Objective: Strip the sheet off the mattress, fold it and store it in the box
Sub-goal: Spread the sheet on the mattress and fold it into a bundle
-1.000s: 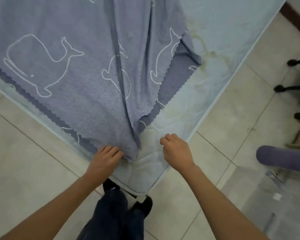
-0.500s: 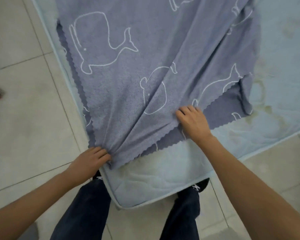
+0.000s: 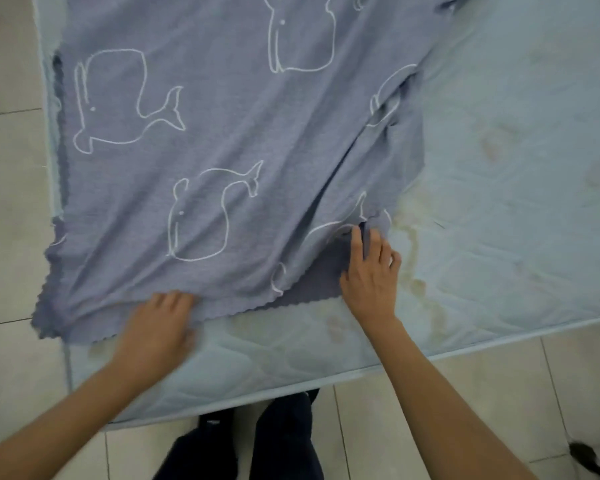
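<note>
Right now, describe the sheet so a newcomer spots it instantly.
The pale blue quilted mattress fills most of the view. Over its left part lies the sheet, with the left hand and right hand at its near edge. It alone is purple-grey with white whale outlines and a scalloped edge.

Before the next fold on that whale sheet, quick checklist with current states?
1. Left hand on the near scalloped edge of the sheet: ok, fingers sit at the hem, though blurred.
2. Right hand on the right corner: ok, fingers rest on the darker under-layer.
3. Firm pinch in either hand: cannot tell.
4. Sheet off the mattress: not ok, it covers the left part.
5. Layers flat and aligned: not ok, creases run toward the right hand and the near-left corner hangs over the mattress edge.
6. Box within reach: cannot tell, none in view.
</note>
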